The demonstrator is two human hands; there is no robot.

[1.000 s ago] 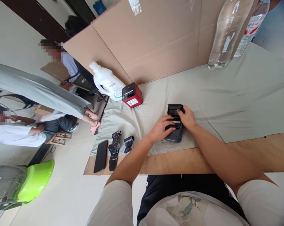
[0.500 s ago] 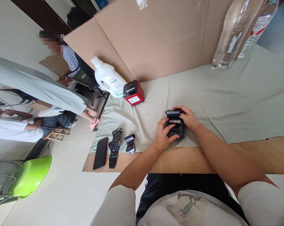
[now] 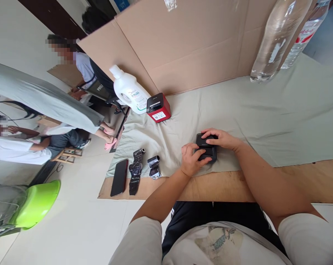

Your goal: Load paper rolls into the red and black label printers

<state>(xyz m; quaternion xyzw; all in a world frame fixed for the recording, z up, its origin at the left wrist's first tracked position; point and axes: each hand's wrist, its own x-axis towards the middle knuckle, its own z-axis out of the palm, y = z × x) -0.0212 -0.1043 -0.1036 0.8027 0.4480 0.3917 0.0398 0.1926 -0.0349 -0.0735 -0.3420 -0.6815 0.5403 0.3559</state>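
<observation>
A small black label printer [image 3: 207,151] lies on the grey-green cloth [image 3: 265,110] near the table's front edge, its lid down. My left hand [image 3: 190,160] grips its near left side with the thumb on top. My right hand [image 3: 221,138] rests flat over its far top edge, fingers pressing down. Most of the printer is covered by the two hands.
Left of me lie two black ribbon rolls [image 3: 135,171] [image 3: 154,166] and a black phone [image 3: 119,177]. A red printer [image 3: 158,107] and a white jug [image 3: 130,91] stand by the cardboard wall [image 3: 183,48]. Clear bottles [image 3: 276,36] stand far right. People sit at left.
The printer's lid, open a second ago, has been folded down. Both hands moved with it and now press on the closed device.
</observation>
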